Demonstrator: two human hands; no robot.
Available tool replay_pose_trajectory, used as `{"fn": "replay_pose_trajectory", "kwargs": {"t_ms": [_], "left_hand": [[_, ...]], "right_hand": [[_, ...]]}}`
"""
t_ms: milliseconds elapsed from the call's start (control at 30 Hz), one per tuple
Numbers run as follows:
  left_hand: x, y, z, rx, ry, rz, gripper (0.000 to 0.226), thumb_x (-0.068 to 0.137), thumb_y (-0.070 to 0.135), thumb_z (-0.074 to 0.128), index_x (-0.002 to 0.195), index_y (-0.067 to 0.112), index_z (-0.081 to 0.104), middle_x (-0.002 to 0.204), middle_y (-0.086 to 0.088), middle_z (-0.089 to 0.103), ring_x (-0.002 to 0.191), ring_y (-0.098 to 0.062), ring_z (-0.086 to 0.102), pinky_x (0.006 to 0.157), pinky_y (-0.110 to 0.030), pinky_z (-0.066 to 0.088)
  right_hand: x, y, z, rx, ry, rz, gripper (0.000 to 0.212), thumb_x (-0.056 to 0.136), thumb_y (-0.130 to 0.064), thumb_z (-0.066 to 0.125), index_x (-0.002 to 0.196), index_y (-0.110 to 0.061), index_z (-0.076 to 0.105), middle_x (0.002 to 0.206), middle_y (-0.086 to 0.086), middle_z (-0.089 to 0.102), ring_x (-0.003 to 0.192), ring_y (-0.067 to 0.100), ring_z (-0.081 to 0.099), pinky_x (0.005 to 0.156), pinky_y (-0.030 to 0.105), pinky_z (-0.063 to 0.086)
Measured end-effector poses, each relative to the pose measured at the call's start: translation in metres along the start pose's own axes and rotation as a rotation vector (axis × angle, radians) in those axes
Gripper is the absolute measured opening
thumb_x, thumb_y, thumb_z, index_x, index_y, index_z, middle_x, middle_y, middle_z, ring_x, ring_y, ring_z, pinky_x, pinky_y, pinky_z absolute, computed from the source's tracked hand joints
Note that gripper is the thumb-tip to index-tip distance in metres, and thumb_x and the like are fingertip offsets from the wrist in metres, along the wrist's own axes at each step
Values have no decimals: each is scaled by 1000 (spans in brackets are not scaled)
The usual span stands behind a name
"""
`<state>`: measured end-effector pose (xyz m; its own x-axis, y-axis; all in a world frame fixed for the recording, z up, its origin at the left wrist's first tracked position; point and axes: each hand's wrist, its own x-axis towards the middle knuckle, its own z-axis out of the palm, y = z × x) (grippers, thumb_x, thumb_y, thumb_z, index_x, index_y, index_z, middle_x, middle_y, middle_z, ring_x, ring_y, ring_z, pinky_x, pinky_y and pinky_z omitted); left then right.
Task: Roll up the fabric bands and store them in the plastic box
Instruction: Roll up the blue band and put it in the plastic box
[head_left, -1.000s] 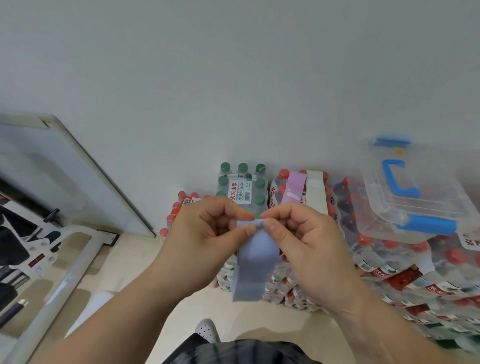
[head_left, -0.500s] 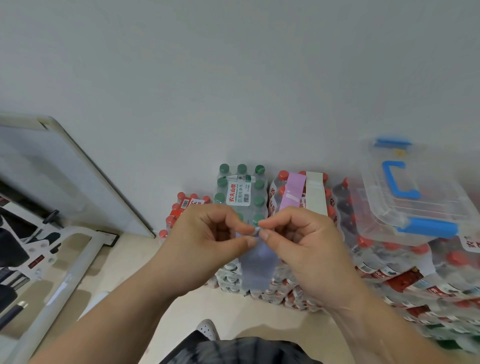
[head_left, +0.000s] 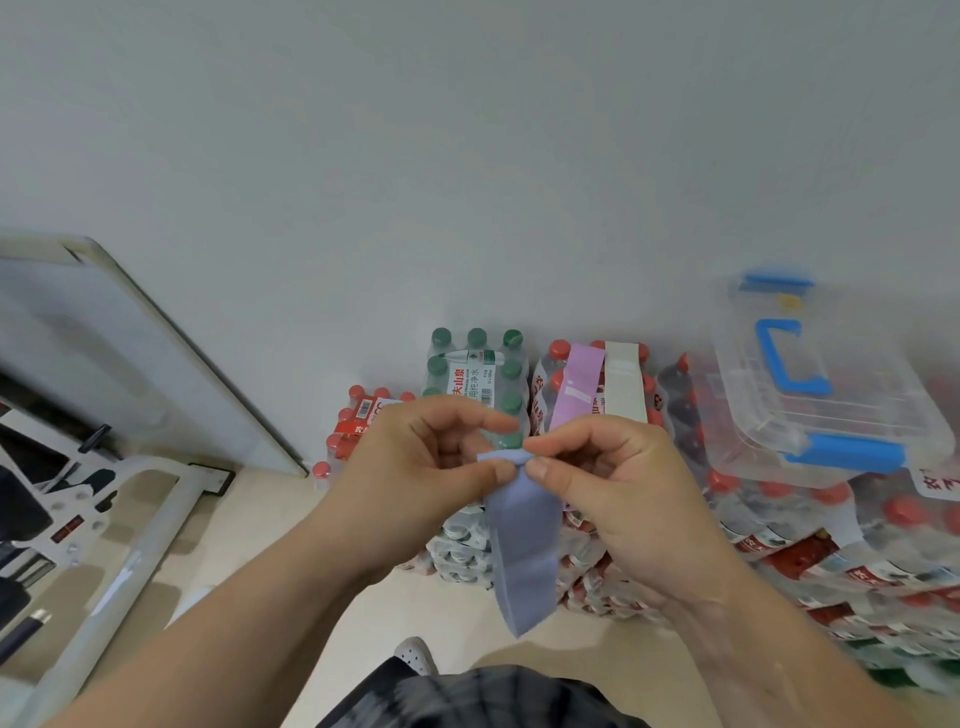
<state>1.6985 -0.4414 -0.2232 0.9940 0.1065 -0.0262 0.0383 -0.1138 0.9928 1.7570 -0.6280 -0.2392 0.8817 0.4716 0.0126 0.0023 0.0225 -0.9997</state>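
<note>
Evidently light, limp and soft, blue fabric band pinched at its curled top edge by left hand and right hand, hanging left of the plastic box; best gripped at that curl.

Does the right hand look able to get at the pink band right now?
Probably not yet: the right hand pinches the blue band; the pink band itself lies uncovered just beyond it.

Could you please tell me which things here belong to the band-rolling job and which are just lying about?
Belong to the job: blue band, pinched at its top by the left hand and right hand; pink band; white band; plastic box.
Just lying about: packs of water bottles; board leaning on the wall; shoe.
</note>
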Motion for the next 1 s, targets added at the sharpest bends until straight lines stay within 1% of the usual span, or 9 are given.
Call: {"fn": "replay_pose_trajectory", "kwargs": {"t_ms": [67,167,367,433,533,667,800,900,1000], "left_hand": [[2,0,2,146,33,49,21,85,1,78,87,21,79,72,-4,73,60,-11,64,59,-16,49],[5,2,4,238,101,119,29,83,3,80,79,32,78,62,9,69,52,2,54,53,-11,43],[0,2,8,244,130,247,10,81,28,78,86,36,79,77,9,76,65,-4,68,60,-13,50],[1,2,9,217,133,221,10,79,29,77,86,35,80,77,9,77,67,-5,70,61,-14,51],[2,0,9,149,121,133,17,80,17,81,86,33,82,81,4,79,73,-16,74,66,-19,56],[-1,1,12,60,99,83,13,78,32,82,91,32,83,87,-1,80,81,-27,75,68,-32,61],[-2,-2,16,-98,98,10,17,81,23,77,96,30,82,88,-7,80,82,-21,77,68,-24,58],[-1,-6,15,-39,131,24,15,77,27,79,92,29,82,84,-9,78,79,-26,75,68,-29,59],[-1,-8,14,32,168,64,15,74,33,78,89,35,81,84,-2,78,80,-24,75,71,-27,59]], "right_hand": [[0,0,1,20,11,8,26,86,-2,76,85,-27,79,84,-3,78,78,6,73,72,16,56],[0,-1,7,79,46,10,7,81,-24,76,84,-30,78,82,-5,77,77,4,70,72,16,55],[-2,3,9,148,139,86,25,71,-44,76,93,-34,78,82,6,76,78,10,73,69,22,57],[-3,5,10,143,132,89,19,72,-43,74,87,-33,79,84,0,79,80,9,74,68,20,56],[-4,6,10,132,139,78,16,71,-41,74,84,-32,79,85,-3,79,80,9,74,69,23,58],[-4,7,7,162,148,36,14,75,-35,75,86,-26,78,87,1,79,82,14,75,76,25,60],[-4,9,6,164,158,29,10,76,-34,76,83,-28,77,87,2,79,83,14,73,78,30,58],[-6,10,6,139,145,36,13,76,-37,75,84,-27,76,88,2,78,85,17,73,81,39,61],[-7,9,6,141,125,41,4,83,-28,76,86,-28,75,89,0,78,84,14,73,75,32,61]]}}
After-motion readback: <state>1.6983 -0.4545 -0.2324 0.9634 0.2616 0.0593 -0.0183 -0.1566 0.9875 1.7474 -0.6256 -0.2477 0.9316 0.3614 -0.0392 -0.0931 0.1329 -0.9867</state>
